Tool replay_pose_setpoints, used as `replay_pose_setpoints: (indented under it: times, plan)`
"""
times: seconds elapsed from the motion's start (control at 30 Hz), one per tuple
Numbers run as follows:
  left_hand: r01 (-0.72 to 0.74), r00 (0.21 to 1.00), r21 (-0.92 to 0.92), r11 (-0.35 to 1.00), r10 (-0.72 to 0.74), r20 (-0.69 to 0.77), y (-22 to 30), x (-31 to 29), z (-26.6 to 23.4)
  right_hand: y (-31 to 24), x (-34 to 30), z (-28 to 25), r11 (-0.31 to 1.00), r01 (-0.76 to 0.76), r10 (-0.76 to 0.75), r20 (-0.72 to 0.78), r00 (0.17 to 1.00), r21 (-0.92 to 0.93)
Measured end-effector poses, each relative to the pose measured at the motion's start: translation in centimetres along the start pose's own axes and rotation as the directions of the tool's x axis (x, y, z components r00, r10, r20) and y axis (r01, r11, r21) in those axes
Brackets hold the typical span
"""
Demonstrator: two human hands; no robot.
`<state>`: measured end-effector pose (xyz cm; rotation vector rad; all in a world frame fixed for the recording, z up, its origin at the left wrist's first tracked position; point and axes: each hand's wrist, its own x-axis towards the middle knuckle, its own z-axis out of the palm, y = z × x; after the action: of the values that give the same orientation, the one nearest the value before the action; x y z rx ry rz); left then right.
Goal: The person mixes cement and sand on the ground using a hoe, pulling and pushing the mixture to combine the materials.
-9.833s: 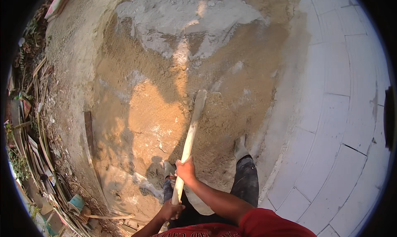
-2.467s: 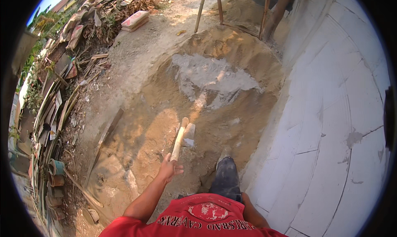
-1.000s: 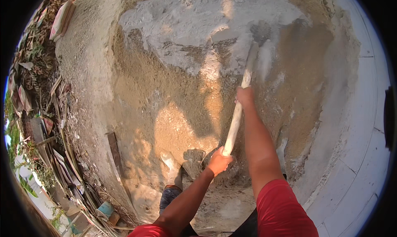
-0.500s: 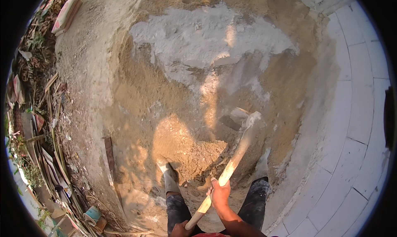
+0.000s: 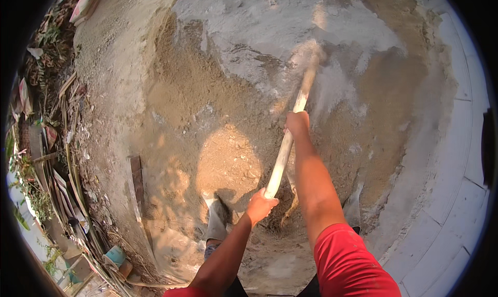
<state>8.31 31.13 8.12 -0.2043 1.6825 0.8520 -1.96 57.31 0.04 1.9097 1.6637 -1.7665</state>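
Note:
Both arms are stretched forward along the pale wooden handle of a hoe (image 5: 281, 162). My left hand (image 5: 260, 206) is closed round the handle's near end, and my right hand (image 5: 297, 125) grips it farther up. At the far end, the hoe's head is blurred and sits at the lower edge of a patch of grey powder (image 5: 244, 30); its blade cannot be made out. Brown sand (image 5: 194, 89) surrounds the powder. Between my left boot (image 5: 217, 218) and the handle lies a sunlit sandy mound (image 5: 228, 159).
Pale paving blocks (image 5: 456, 146) curve along the right side. A narrow plank (image 5: 136, 180) lies on the ground at left. Beyond it are sticks and debris (image 5: 75, 203), plus a blue-green container (image 5: 115, 257). A sack (image 5: 88, 4) rests at the far left.
The hoe's head has gone forward from the near sand to the grey powder. My hands have moved forward and up with the handle, and both arms are now extended.

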Motion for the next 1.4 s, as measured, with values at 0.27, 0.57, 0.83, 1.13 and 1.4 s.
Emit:
replay_pose_setpoints:
  times: [0.27, 0.57, 0.83, 1.13, 1.4]
  plan:
    - [0.170, 0.981, 0.339, 0.925, -0.190, 0.029, -12.9, -27.0, -3.9, 10.1, -28.5, -3.5, 0.944, -0.247, 0.211, 0.175, 0.962, 0.218]
    - [-0.130, 0.990, 0.382, 0.915, 0.143, -0.007, -13.5, -29.5, -6.6, 3.7, -38.1, -6.8, 0.819, -0.076, 0.070, 0.031, 0.997, 0.568]
    - [-0.211, 0.960, 0.266, 0.941, 0.250, -0.123, 0.7, 1.9, -8.4, -9.6, -7.8, 4.2, 0.922, 0.361, -0.352, -0.086, 0.932, 0.137]
    - [-0.038, 0.988, 0.159, 0.987, 0.061, -0.142, -11.8, -6.6, -6.8, 5.6, -11.2, 12.2, 0.983, 0.096, -0.078, 0.119, 0.990, -0.154]
    - [0.113, 0.994, 0.318, 0.941, -0.110, -0.026, -18.8, -34.2, -11.0, 10.4, -43.7, 1.5, 0.895, -0.232, 0.154, 0.224, 0.962, 0.382]
